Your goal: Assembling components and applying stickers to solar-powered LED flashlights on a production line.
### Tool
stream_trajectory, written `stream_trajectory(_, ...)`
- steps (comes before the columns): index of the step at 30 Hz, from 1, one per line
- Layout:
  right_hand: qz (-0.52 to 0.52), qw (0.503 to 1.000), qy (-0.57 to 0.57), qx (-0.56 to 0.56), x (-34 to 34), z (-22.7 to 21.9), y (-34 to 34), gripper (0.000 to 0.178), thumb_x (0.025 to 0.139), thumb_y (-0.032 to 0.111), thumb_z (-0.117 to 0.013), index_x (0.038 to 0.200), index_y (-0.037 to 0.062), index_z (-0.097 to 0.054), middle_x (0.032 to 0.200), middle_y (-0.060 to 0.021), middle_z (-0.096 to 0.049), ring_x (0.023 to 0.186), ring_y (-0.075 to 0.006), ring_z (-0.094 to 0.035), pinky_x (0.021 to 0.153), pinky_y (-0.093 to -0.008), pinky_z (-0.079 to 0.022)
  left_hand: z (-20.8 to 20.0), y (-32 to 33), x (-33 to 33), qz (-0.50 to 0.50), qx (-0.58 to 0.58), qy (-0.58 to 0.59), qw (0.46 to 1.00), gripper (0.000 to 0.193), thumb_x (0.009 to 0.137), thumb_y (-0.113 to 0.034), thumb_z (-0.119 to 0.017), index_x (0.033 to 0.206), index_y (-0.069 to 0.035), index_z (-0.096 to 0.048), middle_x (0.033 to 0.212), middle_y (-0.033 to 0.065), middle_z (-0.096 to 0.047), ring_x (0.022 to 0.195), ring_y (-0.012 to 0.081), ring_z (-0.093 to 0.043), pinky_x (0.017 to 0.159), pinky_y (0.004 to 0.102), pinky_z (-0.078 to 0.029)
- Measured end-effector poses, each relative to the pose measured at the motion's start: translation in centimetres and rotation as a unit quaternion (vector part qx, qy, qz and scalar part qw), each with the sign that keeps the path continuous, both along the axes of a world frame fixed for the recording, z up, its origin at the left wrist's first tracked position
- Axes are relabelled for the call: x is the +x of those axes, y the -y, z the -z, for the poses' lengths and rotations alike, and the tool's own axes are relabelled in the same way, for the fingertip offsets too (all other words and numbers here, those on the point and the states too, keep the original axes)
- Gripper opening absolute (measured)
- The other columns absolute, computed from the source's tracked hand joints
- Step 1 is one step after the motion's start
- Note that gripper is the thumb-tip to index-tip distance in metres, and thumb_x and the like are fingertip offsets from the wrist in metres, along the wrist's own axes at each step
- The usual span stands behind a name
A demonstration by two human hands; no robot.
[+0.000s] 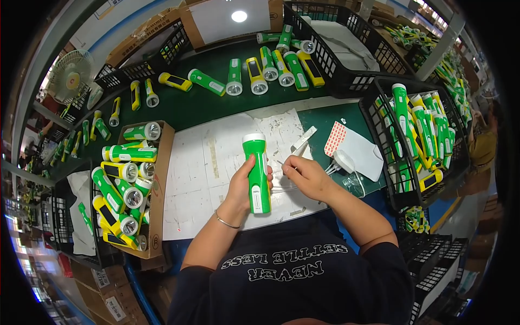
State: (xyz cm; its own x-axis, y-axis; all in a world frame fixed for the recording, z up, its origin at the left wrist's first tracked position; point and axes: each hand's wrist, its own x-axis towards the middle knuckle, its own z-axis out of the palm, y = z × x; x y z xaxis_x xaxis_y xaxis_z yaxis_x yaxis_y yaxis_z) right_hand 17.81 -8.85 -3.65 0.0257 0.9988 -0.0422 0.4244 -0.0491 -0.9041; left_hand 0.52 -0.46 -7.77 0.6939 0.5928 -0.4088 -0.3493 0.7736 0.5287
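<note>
At the centre of the frame, the left hand (240,187) wraps a green flashlight (260,173) above a white sheet (192,168). Its long axis runs nearly upright, white head toward the frame's top, tail toward the bottom. Just right, the right hand (309,180) has fingertips drawn together; whether they grip anything, I cannot tell.

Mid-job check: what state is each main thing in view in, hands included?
Green-and-yellow plastic flashlight with white head: held, head end forward.
Left hand: closed around it.
Right hand: fingers bent, off that flashlight; grip unclear.
Brown cardboard box: open, filled with flashlights.
Black plastic crate at right: open-topped, piled with more flashlights.
White stained sheet: spread flat.
White round-caged fan: spinning or still, unclear.
</note>
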Motion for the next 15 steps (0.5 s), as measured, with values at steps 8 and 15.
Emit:
stream_trajectory(8,-0.028,0.949,0.254,0.183,-2.2,-0.7,0.3,0.013,0.083,0.019,-0.057,0.078,0.0073,-0.057,0.071,-0.0085,-0.054,0.063,-0.0304,-0.056,0.052,-0.0382,-0.045,-0.6,0.3,-0.6,-0.028,0.088,-0.045,0.995,0.027,0.093,-0.029,-0.048,0.104,-0.004,-0.046,0.085,0.0117,-0.058,0.069,0.0177,-0.058,0.059,0.0302,-0.051)
stream_trajectory(15,-0.083,0.865,0.398,0.294,-3.7,0.3,-0.5,0.014,0.077,0.019,-0.062,0.069,0.0105,-0.054,0.067,-0.0037,-0.049,0.049,-0.0203,-0.053,0.043,-0.0323,-0.042,-0.5,0.9,-0.1,-0.067,0.321,-0.126,0.936,0.036,0.098,-0.039,-0.034,0.103,-0.005,-0.044,0.086,0.0080,-0.056,0.072,0.0125,-0.055,0.065,0.0269,-0.048)
